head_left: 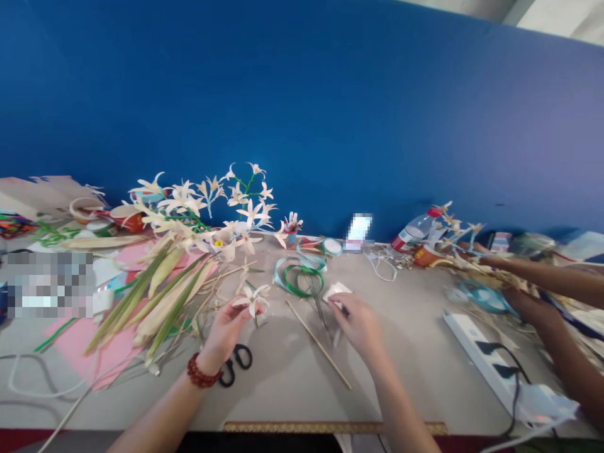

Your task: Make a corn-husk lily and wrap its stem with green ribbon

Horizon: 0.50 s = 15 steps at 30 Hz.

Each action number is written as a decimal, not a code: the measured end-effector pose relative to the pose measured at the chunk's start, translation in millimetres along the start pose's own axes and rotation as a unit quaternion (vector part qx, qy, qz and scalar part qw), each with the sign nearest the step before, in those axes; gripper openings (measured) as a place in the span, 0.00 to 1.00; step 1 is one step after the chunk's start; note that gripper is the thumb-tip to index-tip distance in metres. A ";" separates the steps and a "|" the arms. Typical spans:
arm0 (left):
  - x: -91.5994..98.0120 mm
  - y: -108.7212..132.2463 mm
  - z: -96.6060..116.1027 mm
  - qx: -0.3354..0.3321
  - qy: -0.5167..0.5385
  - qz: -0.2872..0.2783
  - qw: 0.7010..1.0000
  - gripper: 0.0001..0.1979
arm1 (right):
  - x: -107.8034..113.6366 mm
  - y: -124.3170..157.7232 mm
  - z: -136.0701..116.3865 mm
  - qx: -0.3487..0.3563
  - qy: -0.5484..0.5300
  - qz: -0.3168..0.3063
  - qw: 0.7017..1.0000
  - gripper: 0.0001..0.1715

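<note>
A white handmade flower (255,301) with pointed petals is pinched between the fingertips of my left hand (225,327). My right hand (357,319) is closed at a small white piece (336,290) whose kind I cannot make out. Between the hands lie a thin stick (318,344) and a coil of green ribbon (302,281), with light blue ribbon (282,272) beside it. Black-handled scissors (236,365) rest by my left wrist, partly hidden behind it.
Corn husks (165,296) lie on pink paper (111,352) to the left, with finished white flowers (250,214) behind. A power strip (491,358) lies at the right, near another person's hands (528,308). A wooden ruler (335,428) runs along the front edge. A bottle (415,229) leans at the back.
</note>
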State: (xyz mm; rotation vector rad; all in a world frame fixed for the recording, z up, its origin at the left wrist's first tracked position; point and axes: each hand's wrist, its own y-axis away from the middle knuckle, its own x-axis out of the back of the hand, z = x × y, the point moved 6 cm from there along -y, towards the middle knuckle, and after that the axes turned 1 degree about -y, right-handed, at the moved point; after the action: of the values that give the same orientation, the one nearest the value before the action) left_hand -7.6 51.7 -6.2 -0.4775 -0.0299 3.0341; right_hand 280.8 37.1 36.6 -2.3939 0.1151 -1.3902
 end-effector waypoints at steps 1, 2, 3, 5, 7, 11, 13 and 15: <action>-0.8 0.7 -1.4 0.006 -0.001 0.002 1.000 0.13 | 2.0 -3.2 4.6 -0.010 0.006 -0.007 1.000 0.12; -2.1 1.5 -3.0 0.012 -0.004 0.000 1.000 0.13 | 3.2 -6.9 8.1 -0.018 0.008 -0.014 1.000 0.13; -3.7 2.5 -4.8 0.017 -0.007 -0.004 1.000 0.13 | 3.4 -10.9 10.7 -0.024 0.009 -0.023 0.999 0.13; -7.6 4.7 -8.3 0.024 -0.014 -0.020 0.999 0.13 | 1.1 -20.6 14.6 -0.035 0.009 -0.038 0.999 0.14; -11.2 6.9 -12.3 0.035 -0.022 -0.039 0.998 0.13 | -4.5 -32.8 17.9 -0.044 0.019 -0.048 0.998 0.14; -15.0 10.6 -17.7 0.052 -0.037 -0.067 0.996 0.14 | -22.4 -64.0 21.5 -0.038 0.061 -0.065 0.995 0.12; -15.8 11.6 -19.2 0.053 -0.049 -0.080 0.994 0.14 | -33.1 -79.9 21.7 -0.028 0.084 -0.078 0.993 0.12; -15.3 11.9 -21.3 0.055 -0.053 -0.086 0.993 0.15 | -44.1 -93.2 20.4 -0.013 0.106 -0.097 0.990 0.14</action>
State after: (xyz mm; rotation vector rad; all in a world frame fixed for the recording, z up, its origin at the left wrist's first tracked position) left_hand 12.6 38.9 -22.1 -0.2900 0.0842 2.8697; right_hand 265.2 140.3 24.1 -2.3228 -0.0471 -1.7399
